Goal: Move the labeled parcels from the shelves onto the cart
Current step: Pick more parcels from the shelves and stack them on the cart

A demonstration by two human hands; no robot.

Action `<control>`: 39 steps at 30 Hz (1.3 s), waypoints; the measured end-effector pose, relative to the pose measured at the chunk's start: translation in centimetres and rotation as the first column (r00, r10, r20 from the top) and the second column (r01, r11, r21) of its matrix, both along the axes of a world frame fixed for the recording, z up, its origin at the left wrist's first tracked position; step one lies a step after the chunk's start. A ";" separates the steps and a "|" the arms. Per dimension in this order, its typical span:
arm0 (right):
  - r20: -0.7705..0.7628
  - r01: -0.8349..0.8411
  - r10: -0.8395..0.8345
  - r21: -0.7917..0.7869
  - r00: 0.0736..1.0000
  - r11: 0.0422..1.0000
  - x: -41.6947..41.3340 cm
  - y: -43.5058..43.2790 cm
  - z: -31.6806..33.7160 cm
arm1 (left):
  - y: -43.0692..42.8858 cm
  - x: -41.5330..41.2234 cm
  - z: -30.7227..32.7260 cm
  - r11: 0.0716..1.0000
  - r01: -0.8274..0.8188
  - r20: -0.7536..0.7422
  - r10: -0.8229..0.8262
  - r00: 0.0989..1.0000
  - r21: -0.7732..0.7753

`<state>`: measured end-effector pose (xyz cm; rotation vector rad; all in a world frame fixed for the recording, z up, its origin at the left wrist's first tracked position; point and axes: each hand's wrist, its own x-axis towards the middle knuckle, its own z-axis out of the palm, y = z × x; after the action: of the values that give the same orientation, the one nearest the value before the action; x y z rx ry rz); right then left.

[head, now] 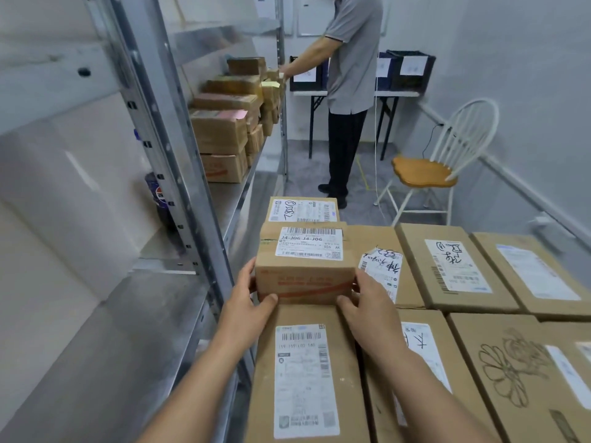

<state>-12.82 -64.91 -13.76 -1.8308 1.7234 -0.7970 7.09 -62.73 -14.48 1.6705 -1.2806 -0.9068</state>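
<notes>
A small brown parcel [303, 266] with a white J4-J06 label and red print on its front sits on top of other cardboard parcels. My left hand [248, 298] grips its left side and my right hand [367, 302] grips its right side, thumbs on the front face. Below it lies a long labeled parcel [303, 378]. Several flat labeled parcels [454, 266] fill the stack to the right; the cart itself is hidden under them. Further parcels [220, 135] stand on the far part of the metal shelf [134, 314].
A shelf upright [179, 174] rises just left of my hands. Another person [348, 91] stands at the far end of the shelf beside a folding table [351, 94] with bins. A white chair [425, 174] stands by the right wall.
</notes>
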 end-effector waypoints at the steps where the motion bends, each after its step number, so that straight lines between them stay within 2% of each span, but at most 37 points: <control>1: -0.040 0.010 -0.010 0.007 0.999 1.000 -0.1 0.0 -0.3 | 0.0 0.1 -0.2 1.000 0.008 0.010 -0.008 1.000 0.018; 5: -0.197 0.016 -0.019 -0.017 0.980 1.000 0.0 -0.1 -0.6 | 0.0 0.0 -0.5 0.994 0.038 0.065 -0.044 0.997 0.098; 10: -0.294 0.007 -0.023 -0.053 0.955 0.999 0.3 0.0 -0.6 | 0.0 0.1 -0.6 0.994 0.005 0.088 -0.014 0.996 0.108; 16: -0.309 0.008 -0.016 -0.029 0.951 1.000 0.2 0.0 0.1 | 0.1 0.2 -0.2 0.991 0.023 0.105 -0.037 0.994 0.132; 20: -0.353 -0.015 -0.011 -0.071 0.935 0.997 -0.3 0.3 0.7 | 0.6 0.2 -0.1 0.989 0.030 0.114 -0.047 0.992 0.145; 24: -0.451 -0.025 -0.043 -0.144 0.892 0.989 -1.0 1.4 1.1 | 2.1 -0.2 0.5 0.994 -0.035 0.146 0.019 0.989 0.105; 26: -0.412 -0.025 -0.084 -0.252 0.907 0.967 -1.4 2.2 0.8 | 3.6 -0.9 0.9 0.994 -0.098 0.162 0.089 0.983 0.048; 28: -0.373 -0.053 -0.104 -0.389 0.922 0.920 -1.7 3.2 0.5 | 5.6 -1.8 1.3 0.986 -0.164 0.191 0.163 0.968 -0.007; 30: -0.383 -0.131 -0.057 -0.448 0.922 0.884 -1.7 4.6 0.3 | 7.9 -2.8 1.6 0.976 -0.212 0.229 0.218 0.949 -0.052; 35: -0.416 -0.358 0.153 -0.476 0.896 0.803 -1.5 8.0 1.1 | 12.6 -5.0 1.9 0.959 -0.268 0.437 0.279 0.855 -0.090; 39: -0.452 -0.472 0.245 -0.502 0.858 0.725 -0.6 10.6 1.9 | 16.9 -6.3 2.5 0.929 -0.337 0.544 0.363 0.757 -0.150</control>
<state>-13.40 -54.35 -11.86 -2.7996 1.2809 -0.9536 0.82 -45.80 -11.98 2.1431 -1.2688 -0.1427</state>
